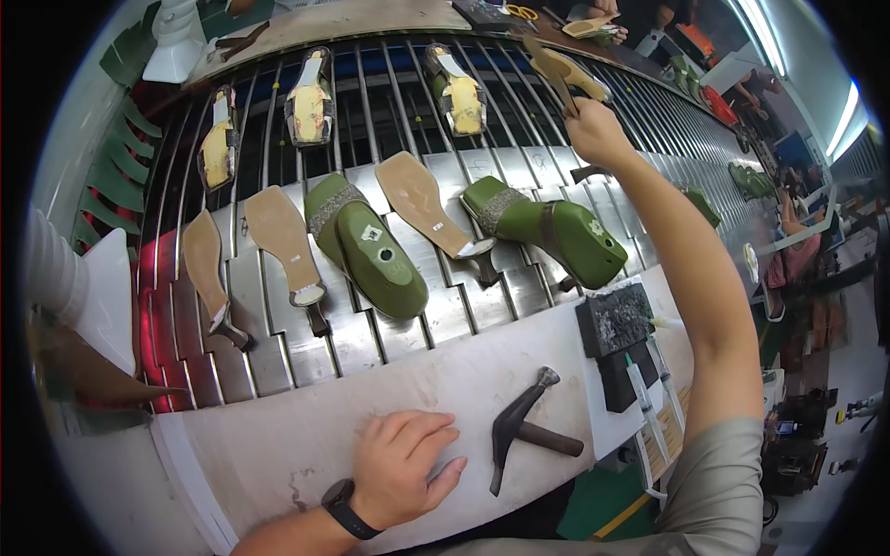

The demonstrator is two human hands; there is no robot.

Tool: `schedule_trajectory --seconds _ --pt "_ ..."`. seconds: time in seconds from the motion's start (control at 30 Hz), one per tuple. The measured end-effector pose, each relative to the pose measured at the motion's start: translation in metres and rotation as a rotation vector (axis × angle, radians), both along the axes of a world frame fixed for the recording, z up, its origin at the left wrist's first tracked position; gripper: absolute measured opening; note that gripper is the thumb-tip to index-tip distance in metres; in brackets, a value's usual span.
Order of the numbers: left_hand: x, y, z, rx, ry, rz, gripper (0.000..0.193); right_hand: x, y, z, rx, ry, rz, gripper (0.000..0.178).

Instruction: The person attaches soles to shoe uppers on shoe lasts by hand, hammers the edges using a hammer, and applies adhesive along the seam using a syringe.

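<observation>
My right hand (601,137) reaches far over the roller conveyor, its fingers closed on a tan shoe sole (554,76) seen nearly edge-on. A last with a yellow underside lies just behind it. My left hand (404,468) rests on the pale work board (278,445), fingers loosely spread and holding nothing. Beside it lies a hammer (528,428) with a dark head. On the metal slats, two green shoe lasts (378,259) (565,232) with glittery straps lie among three tan heeled soles (206,264) (283,236) (422,199).
Three lasts with yellow undersides (218,139) (310,102) (456,93) lie on the far rollers. A black block (616,320) and syringes (646,403) sit at the board's right end. A white duct hood (97,287) stands at left. Other people work at far right.
</observation>
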State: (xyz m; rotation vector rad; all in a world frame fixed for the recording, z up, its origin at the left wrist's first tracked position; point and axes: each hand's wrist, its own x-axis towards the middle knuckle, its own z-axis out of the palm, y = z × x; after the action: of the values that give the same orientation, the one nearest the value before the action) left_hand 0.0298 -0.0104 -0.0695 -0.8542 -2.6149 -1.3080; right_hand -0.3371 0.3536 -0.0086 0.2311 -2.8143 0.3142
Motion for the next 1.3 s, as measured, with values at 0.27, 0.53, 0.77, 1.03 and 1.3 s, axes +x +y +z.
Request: schedule_trajectory --seconds 0.27,0.53,0.77,1.03,1.3 --pt "0.002 -0.007 -0.010 -0.026 0.055 0.019 0.033 -0.124 -0.137 -0.050 0.293 -0.452 -0.050 0.122" --pt "0.008 -0.012 -0.008 0.049 0.080 -0.027 0.032 -0.045 -0.167 0.008 0.229 -0.244 -0.210 0.090" --pt "0.019 -0.019 -0.009 0.112 0.170 0.067 0.074 0.161 -0.155 0.103 -0.015 -0.181 -0.083 0.086" --pt "0.079 -0.046 0.043 -0.179 0.934 0.250 0.083 0.468 -0.197 0.037 -1.413 -0.953 0.227 0.063" --pt "0.115 -0.135 -0.010 0.543 0.070 0.168 0.073 0.455 -0.255 -0.032 -1.586 -0.793 0.275 0.053"
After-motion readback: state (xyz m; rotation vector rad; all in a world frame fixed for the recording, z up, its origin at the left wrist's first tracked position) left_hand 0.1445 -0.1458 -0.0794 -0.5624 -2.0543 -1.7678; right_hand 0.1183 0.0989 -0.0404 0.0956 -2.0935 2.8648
